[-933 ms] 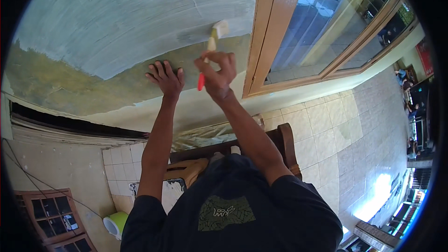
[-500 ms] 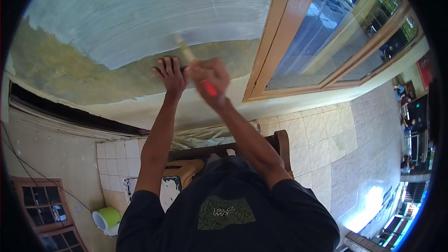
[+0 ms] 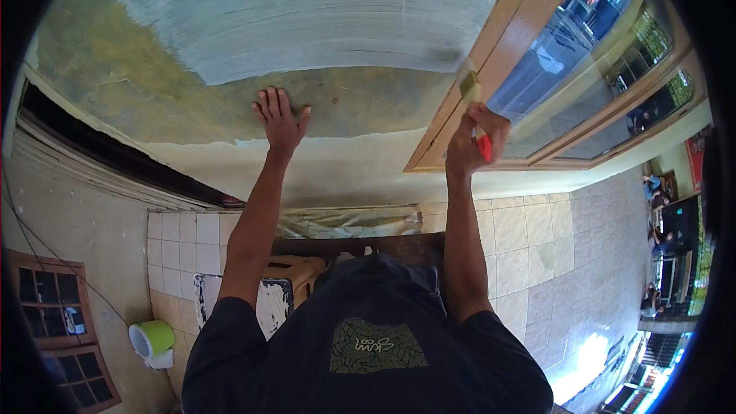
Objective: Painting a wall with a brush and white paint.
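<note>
From the head view, we see our left hand (image 3: 281, 129) spread flat on the rough olive-brown wall band (image 3: 368, 100). Our right hand (image 3: 475, 139) grips a flat paintbrush with a red-ended handle (image 3: 470, 92), up by the brown wooden window frame (image 3: 521, 15). The streaky pale blue-grey coat (image 3: 330, 23) covers the wall above; the band seems left to do. The brush is now farther right than in the earlier frame.
</note>
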{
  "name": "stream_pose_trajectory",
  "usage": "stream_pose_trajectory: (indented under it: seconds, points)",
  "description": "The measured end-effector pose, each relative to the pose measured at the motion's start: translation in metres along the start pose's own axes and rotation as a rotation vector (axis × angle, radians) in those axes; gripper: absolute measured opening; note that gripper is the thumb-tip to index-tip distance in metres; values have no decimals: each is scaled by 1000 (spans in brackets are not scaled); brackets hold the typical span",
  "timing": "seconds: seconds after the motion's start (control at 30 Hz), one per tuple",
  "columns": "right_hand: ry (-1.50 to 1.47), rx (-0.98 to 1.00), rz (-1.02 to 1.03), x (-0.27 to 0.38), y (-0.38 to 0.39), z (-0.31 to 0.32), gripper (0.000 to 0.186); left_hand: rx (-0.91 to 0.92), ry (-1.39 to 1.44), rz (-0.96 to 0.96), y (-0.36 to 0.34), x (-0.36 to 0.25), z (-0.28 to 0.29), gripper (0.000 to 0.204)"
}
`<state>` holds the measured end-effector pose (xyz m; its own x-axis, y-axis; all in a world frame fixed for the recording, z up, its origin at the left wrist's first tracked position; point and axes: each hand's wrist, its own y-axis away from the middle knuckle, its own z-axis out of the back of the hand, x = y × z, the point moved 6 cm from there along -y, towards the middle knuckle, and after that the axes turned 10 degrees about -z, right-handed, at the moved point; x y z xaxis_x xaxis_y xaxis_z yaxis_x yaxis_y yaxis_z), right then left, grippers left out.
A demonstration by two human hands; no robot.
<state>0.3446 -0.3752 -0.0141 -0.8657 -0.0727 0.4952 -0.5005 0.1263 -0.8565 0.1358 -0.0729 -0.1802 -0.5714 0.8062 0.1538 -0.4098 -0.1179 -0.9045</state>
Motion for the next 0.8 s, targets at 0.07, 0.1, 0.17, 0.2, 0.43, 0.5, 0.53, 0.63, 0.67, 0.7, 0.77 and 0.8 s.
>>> stream_pose_trajectory:
  seconds: [0.07, 0.1, 0.17, 0.2, 0.43, 0.5, 0.53, 0.63, 0.67, 0.7, 0.77, 0.8]
  points:
    - [83, -47, 21, 20, 9, -5, 26, 1, 8, 63, 3, 28, 12, 87]
    - [74, -38, 18, 27, 15, -17, 26, 0, 25, 120, 5, 45, 18, 93]
    - [26, -4, 30, 46, 26, -41, 25, -20, 58, 180, 2, 75, 34, 101]
    - [53, 19, 46, 55, 35, -55, 26, -36, 96, 238, 1, 91, 41, 109]
    - [-80, 185, 74, 150, 100, -172, 31, -21, 119, 313, 11, 179, 64, 131]
    - [-141, 252, 94, 176, 122, -199, 34, 28, 83, 327, 17, 191, 63, 131]
    - [-145, 263, 95, 187, 131, -211, 34, 29, 78, 337, 18, 196, 64, 131]
    - [-208, 307, 102, 219, 156, -245, 34, 38, 69, 351, 20, 212, 67, 134]
    - [-237, 350, 112, 230, 163, -255, 33, 46, 83, 348, 21, 216, 68, 128]
    - [-264, 393, 121, 242, 170, -264, 31, 53, 98, 344, 21, 221, 70, 122]
    - [-315, 407, 130, 262, 184, -277, 30, 53, 86, 334, 27, 231, 69, 114]
    - [-359, 411, 135, 270, 188, -280, 28, 53, 81, 313, 28, 232, 69, 106]
